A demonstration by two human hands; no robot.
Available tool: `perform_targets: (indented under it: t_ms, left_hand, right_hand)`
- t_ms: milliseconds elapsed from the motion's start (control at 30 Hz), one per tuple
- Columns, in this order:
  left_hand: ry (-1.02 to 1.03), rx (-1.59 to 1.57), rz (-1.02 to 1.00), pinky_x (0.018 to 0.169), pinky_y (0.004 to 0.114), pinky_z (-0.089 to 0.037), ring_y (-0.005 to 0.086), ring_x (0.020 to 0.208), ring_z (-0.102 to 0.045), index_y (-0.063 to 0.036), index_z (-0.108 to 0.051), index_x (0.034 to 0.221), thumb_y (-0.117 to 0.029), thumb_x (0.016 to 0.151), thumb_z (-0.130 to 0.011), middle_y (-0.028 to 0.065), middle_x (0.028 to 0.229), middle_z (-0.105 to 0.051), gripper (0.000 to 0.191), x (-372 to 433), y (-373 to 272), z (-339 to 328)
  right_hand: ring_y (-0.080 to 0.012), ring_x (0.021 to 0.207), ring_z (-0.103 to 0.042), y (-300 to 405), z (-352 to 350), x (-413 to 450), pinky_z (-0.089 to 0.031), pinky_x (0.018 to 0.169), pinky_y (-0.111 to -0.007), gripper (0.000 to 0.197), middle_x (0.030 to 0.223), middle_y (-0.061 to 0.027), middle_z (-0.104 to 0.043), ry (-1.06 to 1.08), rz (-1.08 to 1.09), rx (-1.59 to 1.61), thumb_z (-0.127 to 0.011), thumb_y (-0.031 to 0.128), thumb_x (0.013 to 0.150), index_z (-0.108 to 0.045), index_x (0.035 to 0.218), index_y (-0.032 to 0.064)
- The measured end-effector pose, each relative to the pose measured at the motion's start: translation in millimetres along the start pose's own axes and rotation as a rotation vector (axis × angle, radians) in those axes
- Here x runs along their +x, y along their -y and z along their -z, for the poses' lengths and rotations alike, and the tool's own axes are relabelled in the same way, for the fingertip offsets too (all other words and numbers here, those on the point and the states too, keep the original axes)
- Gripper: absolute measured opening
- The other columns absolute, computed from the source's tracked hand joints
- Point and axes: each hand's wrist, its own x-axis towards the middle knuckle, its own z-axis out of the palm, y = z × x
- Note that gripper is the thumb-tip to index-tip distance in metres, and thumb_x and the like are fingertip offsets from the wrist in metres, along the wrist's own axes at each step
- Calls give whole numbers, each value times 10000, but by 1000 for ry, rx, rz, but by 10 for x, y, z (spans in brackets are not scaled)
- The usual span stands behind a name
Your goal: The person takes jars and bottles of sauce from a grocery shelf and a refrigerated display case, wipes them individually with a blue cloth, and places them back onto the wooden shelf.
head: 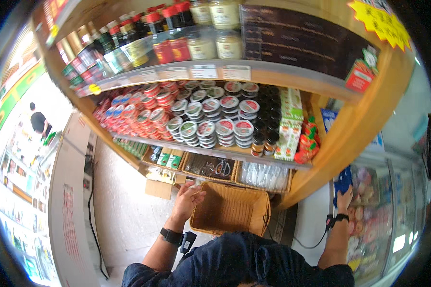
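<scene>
My left hand (189, 199) hovers beside the left rim of an empty wicker basket (233, 211), its fingers loosely bent and apart, with no object plainly in them. Out to the right, my right hand (344, 198) grips a dark blue cloth (342, 181) at the edge of a glass-topped freezer (375, 215). Part of the cloth is hidden under the fingers. Straight before me, a wooden shelf unit (330, 165) carries stacked round tubs (212, 122), red packs (143, 114) and small dark jars (264, 140).
Smaller wicker baskets (210, 166) with packaged goods line the shelf's bottom, near a cardboard box (158, 188). Bottles (165, 32) and pale jars (229, 43) stand on the upper shelf. A black cable (90, 215) runs down the left cabinet (72, 201). Another person (39, 122) is far left.
</scene>
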Motion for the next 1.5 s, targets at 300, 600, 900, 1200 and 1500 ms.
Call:
perform_targets:
  t_ms: [300, 600, 900, 1200, 1500]
  left_hand:
    - [-95, -93, -23, 729, 296, -460, 198, 845, -570, -53, -375, 1152, -142, 810, -546, 68, 937, -532, 393, -346, 151, -97]
    - [-37, 11, 17, 719, 293, -467, 192, 857, -567, -53, -389, 1158, -114, 858, -486, 64, 970, -530, 321, -257, 132, -301]
    - [383, 220, 3, 694, 292, -478, 163, 862, -563, -70, -411, 1142, -155, 847, -546, 50, 971, -561, 336, 3, 44, -523]
    - [645, 340, -356, 853, 252, -390, 85, 959, -446, -53, -446, 1192, -180, 904, -462, 4, 1064, -520, 315, -292, -169, -265]
    - [516, 362, -461, 831, 243, -398, 76, 926, -486, -26, -469, 1151, -75, 863, -491, 15, 1009, -566, 293, -244, -546, 563]
  right_hand:
    - [-349, 1225, -292, -387, -152, 324, -310, 990, -408, 534, 1367, -199, -239, 157, -175, 176, -425, 123, 895, -165, 1339, -18]
    - [-289, 961, -507, 59, 704, -236, -444, 803, -372, 570, 1121, -155, -489, -2, -353, 1046, -592, 326, 790, -408, 1196, -29]
    - [-194, 816, -583, 1796, 1050, -1587, -483, 697, -301, 453, 992, -108, -584, 427, 112, 1286, -593, 150, 775, -455, 1179, -2]
    - [-91, 821, -494, 3288, 238, -2955, -398, 770, -259, 272, 924, -3, -562, 1022, 525, 1028, -574, 186, 814, -557, 1026, 17]
    - [-102, 775, -505, 3835, 30, -3659, -404, 721, -264, 233, 837, 0, -558, 1120, 574, 1000, -596, 215, 809, -573, 947, 29]
